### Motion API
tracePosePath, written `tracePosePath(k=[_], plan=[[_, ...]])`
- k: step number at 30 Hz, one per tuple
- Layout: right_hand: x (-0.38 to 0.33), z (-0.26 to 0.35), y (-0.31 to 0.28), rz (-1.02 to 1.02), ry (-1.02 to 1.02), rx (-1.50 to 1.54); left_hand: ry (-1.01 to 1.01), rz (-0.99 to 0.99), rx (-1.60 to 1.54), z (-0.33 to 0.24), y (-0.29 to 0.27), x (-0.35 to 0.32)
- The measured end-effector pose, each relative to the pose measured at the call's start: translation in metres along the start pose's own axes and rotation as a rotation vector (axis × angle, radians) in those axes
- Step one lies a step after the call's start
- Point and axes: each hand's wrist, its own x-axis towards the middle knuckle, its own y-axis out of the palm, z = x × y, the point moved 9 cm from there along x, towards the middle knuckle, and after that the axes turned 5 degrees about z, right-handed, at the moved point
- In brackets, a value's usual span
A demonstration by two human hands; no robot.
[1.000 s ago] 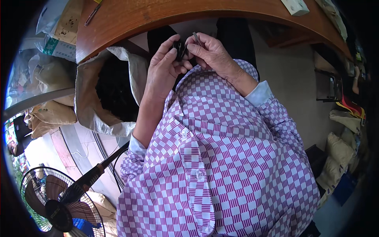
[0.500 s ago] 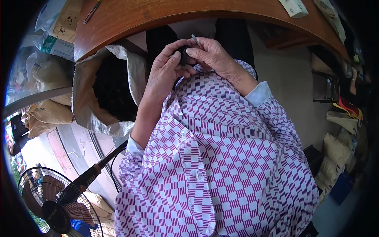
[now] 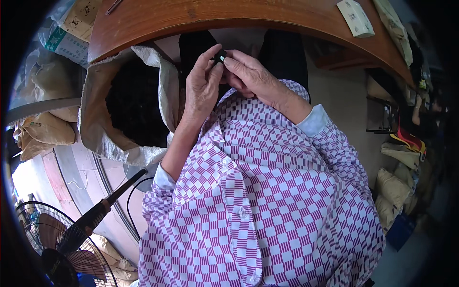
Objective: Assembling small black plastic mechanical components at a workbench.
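My left hand (image 3: 202,88) pinches a small black part (image 3: 221,55) between thumb and fingertips, above my lap near the table's front edge. My right hand (image 3: 253,74) meets it from the other side, fingers curled and thumb against the part. A small pale, shiny spot shows on or beside the black part, next to the right thumb; I cannot tell whether it belongs to the part or to a tool. What the right fingers enclose is hidden. Left of my left arm stands a white woven sack (image 3: 88,124), open at the top, with a dark mass of black pieces (image 3: 136,105) inside.
A brown wooden table (image 3: 215,14) curves across the front, bearing a white box (image 3: 355,18) and a pen-like object (image 3: 113,6). A black fan (image 3: 64,256) stands low at left. Filled sacks (image 3: 48,128) lie at left, more sacks (image 3: 393,186) and a blue box (image 3: 400,232) at right.
The thin grey strip that stuck up from my right hand no longer shows there. My left fingers have straightened somewhat and lifted the black part. The whole view has shifted slightly.
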Motion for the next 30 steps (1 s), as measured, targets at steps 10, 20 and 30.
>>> tracePosePath(k=[10, 20, 30], plan=[[0.009, 0.000, 0.007, -0.069, -0.013, 0.194, 0.134, -0.171, 0.300, -0.020, -0.003, -0.005], [0.023, 0.067, -0.026, -0.055, -0.502, -0.719, 0.027, -0.280, 0.346, -0.042, -0.049, -0.016], [-0.007, 0.159, -0.323, -1.212, -0.282, -1.455, -0.057, -0.482, 1.238, -0.049, -0.179, -0.051]])
